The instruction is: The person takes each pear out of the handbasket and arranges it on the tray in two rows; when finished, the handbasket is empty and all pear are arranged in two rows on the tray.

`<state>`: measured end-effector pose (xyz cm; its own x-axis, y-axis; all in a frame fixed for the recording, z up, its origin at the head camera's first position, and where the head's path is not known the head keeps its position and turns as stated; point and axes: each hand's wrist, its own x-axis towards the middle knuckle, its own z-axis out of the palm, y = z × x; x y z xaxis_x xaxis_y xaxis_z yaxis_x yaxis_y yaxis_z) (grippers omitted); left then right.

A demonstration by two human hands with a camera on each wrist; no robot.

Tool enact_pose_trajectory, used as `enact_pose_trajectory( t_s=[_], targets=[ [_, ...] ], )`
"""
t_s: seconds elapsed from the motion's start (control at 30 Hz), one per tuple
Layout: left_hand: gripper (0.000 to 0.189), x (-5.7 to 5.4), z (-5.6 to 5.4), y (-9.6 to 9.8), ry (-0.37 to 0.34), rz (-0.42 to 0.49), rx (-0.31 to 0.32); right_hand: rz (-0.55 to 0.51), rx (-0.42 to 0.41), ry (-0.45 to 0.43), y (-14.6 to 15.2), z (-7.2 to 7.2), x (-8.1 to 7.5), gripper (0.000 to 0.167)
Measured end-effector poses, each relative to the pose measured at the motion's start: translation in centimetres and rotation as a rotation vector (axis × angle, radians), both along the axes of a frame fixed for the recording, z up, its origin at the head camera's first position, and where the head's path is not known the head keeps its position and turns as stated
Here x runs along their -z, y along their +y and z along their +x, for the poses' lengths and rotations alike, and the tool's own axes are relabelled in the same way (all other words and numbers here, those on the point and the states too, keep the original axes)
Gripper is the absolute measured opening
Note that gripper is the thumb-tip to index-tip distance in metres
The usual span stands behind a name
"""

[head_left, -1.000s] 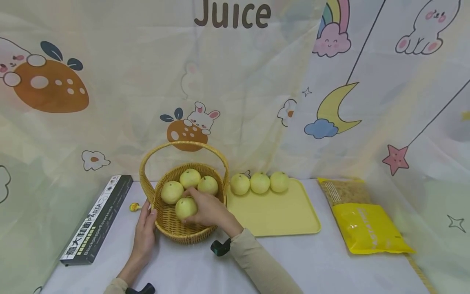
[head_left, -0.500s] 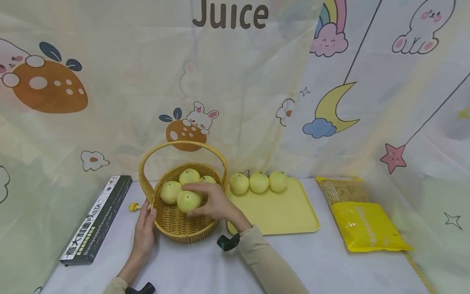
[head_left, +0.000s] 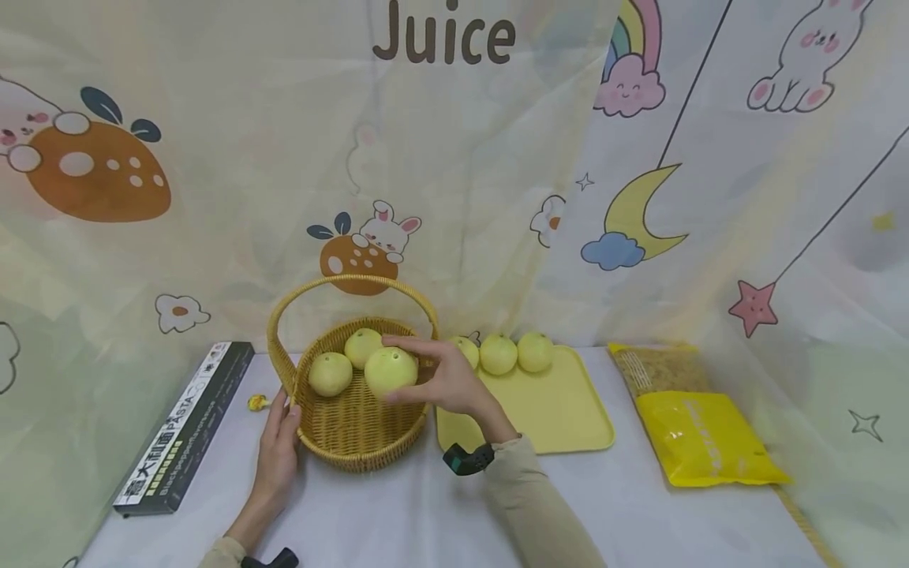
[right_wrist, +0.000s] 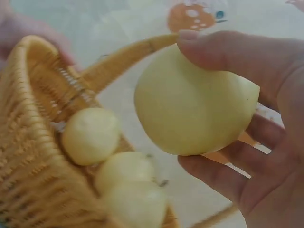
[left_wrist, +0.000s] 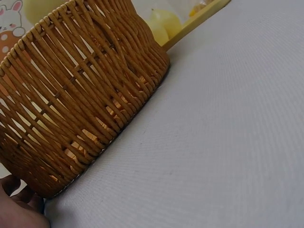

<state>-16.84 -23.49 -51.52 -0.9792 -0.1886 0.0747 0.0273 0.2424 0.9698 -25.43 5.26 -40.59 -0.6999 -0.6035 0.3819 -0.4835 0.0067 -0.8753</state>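
Note:
A round wicker basket (head_left: 341, 442) with a tall handle stands on the white table. My right hand (head_left: 454, 379) holds a pale yellow-green pear (head_left: 391, 372) over the basket's right half, thumb and fingers on opposite sides of it. In the right wrist view more pears (right_wrist: 92, 135) sit inside the basket, one partly behind another. The head view shows two of these, one pear (head_left: 330, 374) at the left and one at the back. At the basket's left side, my left hand (head_left: 277, 457) grips the wall by the handle's base; some of its fingers are hidden.
Right of the basket lies a yellow tray (head_left: 540, 418) with three pears (head_left: 499, 354) along its back edge. A yellow pasta bag (head_left: 710, 438) is farther right. At left are a dark pasta box (head_left: 185, 430) and a small yellow-wrapped lollipop (head_left: 257, 402). A printed curtain (head_left: 461, 158) hangs behind.
My right hand has lifted the pear from the basket's middle and moved it up and to the right. The left hand has stayed at the basket's side.

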Motion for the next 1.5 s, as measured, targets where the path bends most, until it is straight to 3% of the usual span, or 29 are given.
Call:
enact_pose_trajectory(
  t_s=[0.3, 0.47, 0.77, 1.0, 1.23, 1.5],
  targets=[
    [0.061, 0.3, 0.2, 0.1, -0.031, 0.003, -0.002, -0.077, 0.137, 0.081, 4.1, 0.5, -2.1, 0.07],
    [0.061, 0.3, 0.2, 0.0, -0.026, -0.001, -0.004, -0.077, 0.221, 0.077, 6.5, 0.5, -3.1, 0.072],
    [0.062, 0.2, 0.2, 0.1, -0.043, 0.001, -0.009, -0.113, 0.337, 0.091, 11.6, -0.5, -3.5, 0.07],
    [0.06, 0.0, 0.2, 0.2, 0.004, 0.006, 0.007, -0.109, 0.502, 0.101, 15.6, -1.3, -2.8, 0.068],
    [0.06, 0.0, 0.2, 0.3, 0.0, -0.006, 0.009, -0.122, 0.655, 0.09, 19.6, -2.3, -0.7, 0.066],
    [0.06, -0.1, 0.1, 0.0, -0.002, -0.013, -0.001, -0.219, 0.754, -0.081, 23.3, -2.5, 1.4, 0.068]
  ],
)
